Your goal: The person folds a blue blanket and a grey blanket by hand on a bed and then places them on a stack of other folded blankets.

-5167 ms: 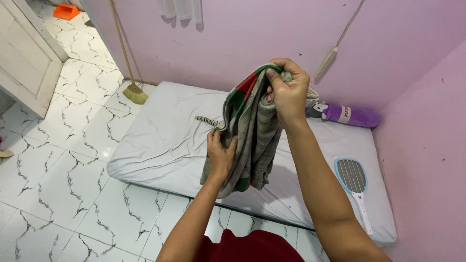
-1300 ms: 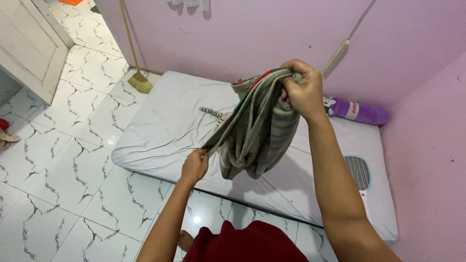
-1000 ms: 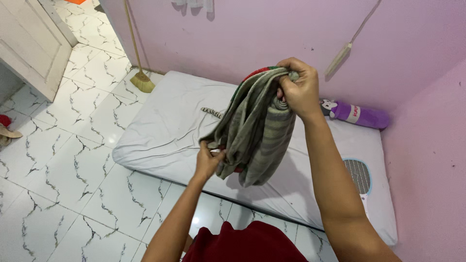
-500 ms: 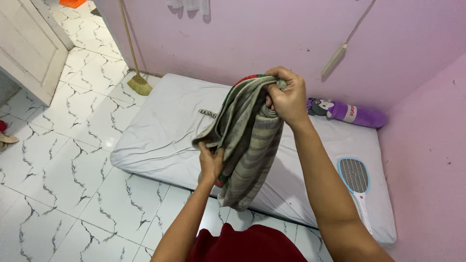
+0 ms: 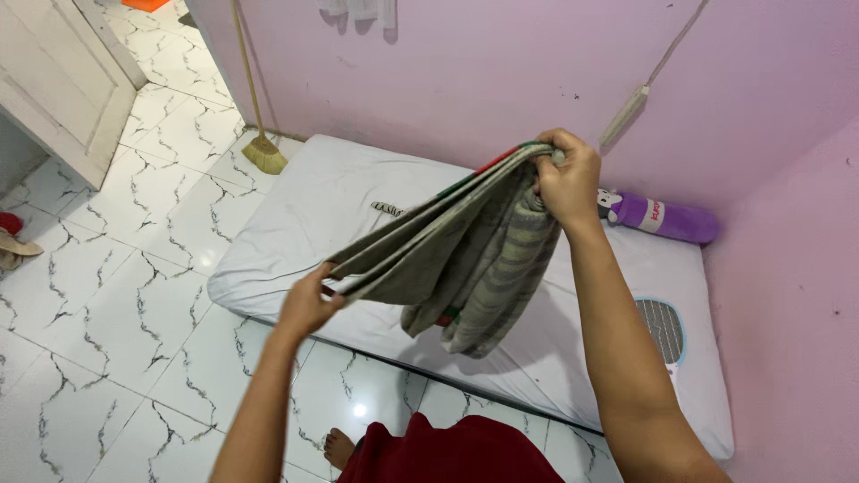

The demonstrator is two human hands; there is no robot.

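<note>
A grey striped blanket [image 5: 465, 255] with red and green edging hangs in the air over a white mattress [image 5: 313, 215]. My right hand [image 5: 565, 179] grips its bunched top end, up high. My left hand [image 5: 307, 302] pinches several layered edges lower down and holds them out to the left, so the cloth is stretched between both hands. The rest of the blanket sags in folds below the right hand.
A purple bolster [image 5: 662, 217] lies at the mattress head by the pink wall. An electric swatter [image 5: 664, 333] rests on the mattress at right. A broom [image 5: 261, 150] leans against the wall. A small striped item [image 5: 387, 208] lies mid-mattress. A white door [image 5: 63, 80] stands at left.
My left hand has pulled the blanket's edges out to the left and away from the hanging bulk, spreading the cloth. My right hand has stayed high, shifting slightly right.
</note>
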